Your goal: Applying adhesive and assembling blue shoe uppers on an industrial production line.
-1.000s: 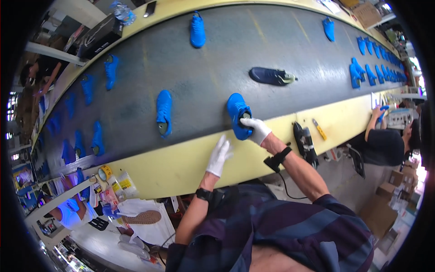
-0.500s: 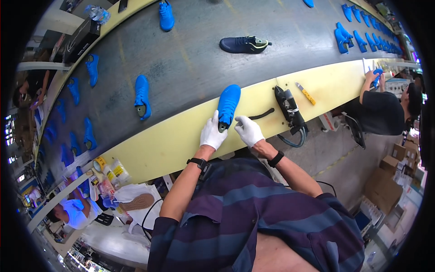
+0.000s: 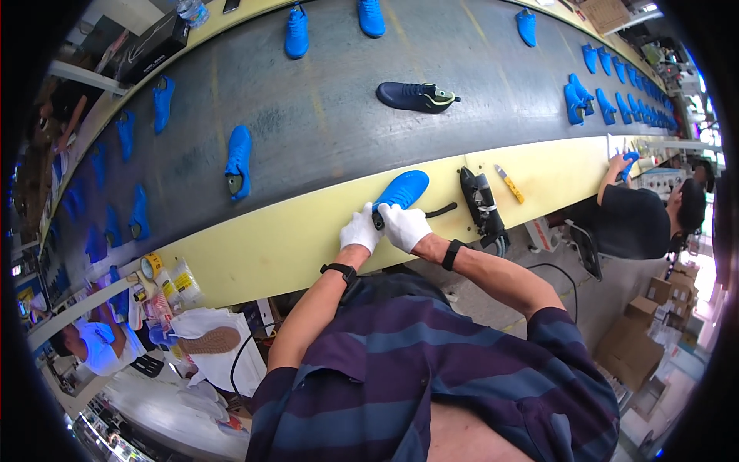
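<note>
A blue lace-up shoe (image 3: 405, 187) rests on the pale yellow ledge, its toe pointing away and to the right. My left hand (image 3: 360, 230), in a white glove, grips the heel end from the left. From the right, my white-gloved right hand (image 3: 406, 228) closes on the shoe's collar and covers part of the opening. The fingertips of both hands meet near the dark heel opening. Just right of my right hand lies a thin black strip-like tool (image 3: 442, 209).
A black tool with a hose (image 3: 483, 204) and a yellow-handled cutter (image 3: 510, 185) lie on the ledge (image 3: 254, 258). Beyond is a grey conveyor belt (image 3: 308, 127) bearing a dark navy shoe (image 3: 416, 97) and several blue shoes. At right sits a co-worker (image 3: 635, 215).
My right hand has come in from beside the shoe and taken hold of its collar. The shoe's toe has swung to the right and nearer. The view has shifted slightly.
</note>
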Demonstrator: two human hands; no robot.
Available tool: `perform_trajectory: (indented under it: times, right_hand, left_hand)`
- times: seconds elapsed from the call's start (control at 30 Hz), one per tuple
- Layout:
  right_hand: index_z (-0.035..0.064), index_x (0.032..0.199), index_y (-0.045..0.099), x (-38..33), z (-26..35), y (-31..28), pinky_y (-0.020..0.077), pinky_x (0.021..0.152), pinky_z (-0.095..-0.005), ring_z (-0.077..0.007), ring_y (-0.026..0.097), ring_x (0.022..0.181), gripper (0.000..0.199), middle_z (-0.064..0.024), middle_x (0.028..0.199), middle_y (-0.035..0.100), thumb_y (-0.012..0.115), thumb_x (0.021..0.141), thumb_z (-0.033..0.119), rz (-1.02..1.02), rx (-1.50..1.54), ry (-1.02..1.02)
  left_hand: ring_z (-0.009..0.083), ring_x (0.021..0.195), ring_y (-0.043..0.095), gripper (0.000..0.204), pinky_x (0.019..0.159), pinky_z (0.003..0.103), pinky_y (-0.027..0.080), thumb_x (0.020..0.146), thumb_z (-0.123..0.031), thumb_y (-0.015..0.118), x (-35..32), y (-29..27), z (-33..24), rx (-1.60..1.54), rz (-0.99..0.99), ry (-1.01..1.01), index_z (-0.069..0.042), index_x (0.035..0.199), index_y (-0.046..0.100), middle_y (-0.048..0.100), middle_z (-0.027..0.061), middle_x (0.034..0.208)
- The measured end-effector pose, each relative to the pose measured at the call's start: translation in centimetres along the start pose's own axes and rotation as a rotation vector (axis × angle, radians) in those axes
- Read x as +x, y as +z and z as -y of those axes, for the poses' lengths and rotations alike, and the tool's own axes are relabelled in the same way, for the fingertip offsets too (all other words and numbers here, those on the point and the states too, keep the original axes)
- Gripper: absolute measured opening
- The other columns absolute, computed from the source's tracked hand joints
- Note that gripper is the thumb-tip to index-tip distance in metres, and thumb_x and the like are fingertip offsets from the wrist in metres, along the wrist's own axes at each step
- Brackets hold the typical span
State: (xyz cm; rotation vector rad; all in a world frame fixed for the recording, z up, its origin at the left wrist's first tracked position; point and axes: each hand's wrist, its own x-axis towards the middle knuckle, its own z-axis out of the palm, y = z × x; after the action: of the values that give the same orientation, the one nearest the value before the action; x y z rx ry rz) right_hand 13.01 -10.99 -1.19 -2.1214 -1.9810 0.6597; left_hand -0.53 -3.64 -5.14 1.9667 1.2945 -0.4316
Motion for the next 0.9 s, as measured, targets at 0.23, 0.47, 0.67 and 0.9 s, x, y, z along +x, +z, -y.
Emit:
perform_trajectory:
  times: [0.23, 0.47, 0.67, 0.9]
  right_hand:
    - [0.0038, 0.107, 0.061, 2.6, 1.5, -0.2, 0.0567, 0.053, -0.0485, -0.0345, 0.075, 0.066, 0.016, -0.017, 0.078, 0.073, 0.059, 0.096, 0.016, 0.116, -0.128, -0.009]
    - [0.0049, 0.102, 0.06, 2.6, 1.3, 0.4, 0.0549, 0.053, -0.0517, -0.0393, 0.072, 0.063, 0.014, -0.0178, 0.071, 0.071, 0.061, 0.093, 0.015, 0.064, -0.062, 0.016]
    - [0.0033, 0.101, 0.056, 2.3, 1.5, 1.0, 0.0544, 0.053, -0.0534, -0.0421, 0.071, 0.064, 0.015, -0.0204, 0.074, 0.07, 0.062, 0.091, 0.012, 0.017, -0.031, 0.036]
    - [0.0051, 0.106, 0.055, 1.1, 1.4, 1.4, 0.0559, 0.052, -0.0509, -0.0384, 0.073, 0.066, 0.015, -0.0173, 0.077, 0.071, 0.06, 0.094, 0.012, 0.028, -0.091, 0.066]
  left_hand:
    - [0.0434, 0.112, 0.071, 0.042, 0.094, 0.055, 0.058, 0.1, -0.036, 0.059, 0.7, 0.0, 0.5, -0.026, 0.064, -0.004, -0.013, 0.136, 0.055, 0.072, 0.0242, 0.122]
    - [0.0442, 0.11, 0.072, 0.042, 0.093, 0.055, 0.058, 0.102, -0.034, 0.051, 1.0, 0.1, 1.1, -0.026, 0.11, 0.0, -0.009, 0.135, 0.057, 0.073, 0.0251, 0.122]
    - [0.044, 0.111, 0.072, 0.046, 0.093, 0.055, 0.057, 0.102, -0.036, 0.051, 1.5, -0.3, 1.3, -0.058, 0.106, 0.014, -0.011, 0.14, 0.051, 0.074, 0.0238, 0.12]
    - [0.0444, 0.119, 0.068, 0.043, 0.097, 0.056, 0.055, 0.102, -0.036, 0.051, 0.6, -0.9, 0.0, -0.056, 0.162, -0.024, -0.014, 0.139, 0.05, 0.07, 0.0248, 0.13]
